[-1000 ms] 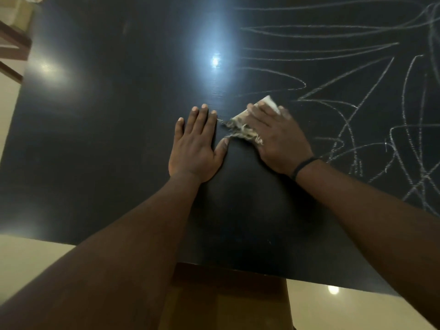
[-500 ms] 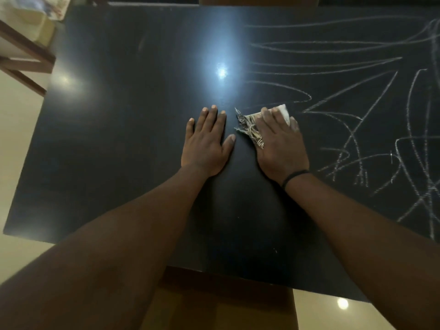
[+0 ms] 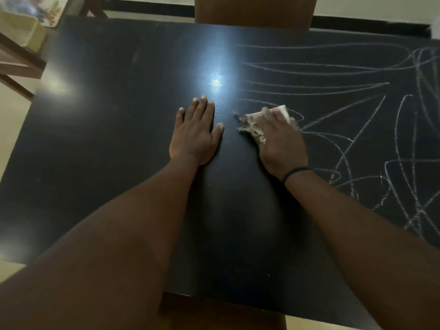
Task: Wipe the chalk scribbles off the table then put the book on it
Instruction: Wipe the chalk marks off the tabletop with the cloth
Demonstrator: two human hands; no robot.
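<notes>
The person leans over a black, glossy rectangular table (image 3: 114, 163), and both bare forearms reach in from the near edge. The left hand (image 3: 194, 134) lies flat on the dark surface, palm down, fingers straight and close together, the thumb a little to the side; it holds nothing. The right hand (image 3: 279, 139) presses down on a crumpled pale cloth with a brownish pattern (image 3: 252, 125). The fingers look mostly stretched over the cloth, but this hand is blurred, so I cannot tell if the fingertips curl into the fabric. Most of the cloth is hidden under the palm; only a frayed part shows on the left side of the hand and a white corner beyond the fingertips. A thin black band (image 3: 294, 173) goes around the right wrist.

The white chalk scribbles (image 3: 357, 129) cover the right part of the table, long lines at the far side and tangled loops nearer, and they run out of the picture on the right. The cloth sits just at their left border. The left part of the table shows only a bright reflection of a lamp (image 3: 216, 83).

Beyond the far edge a brown wooden chair back (image 3: 254, 10) is cut off by the frame. At the top left, a wooden frame and some pale objects are too blurred to name. I do not see the book in this view.
</notes>
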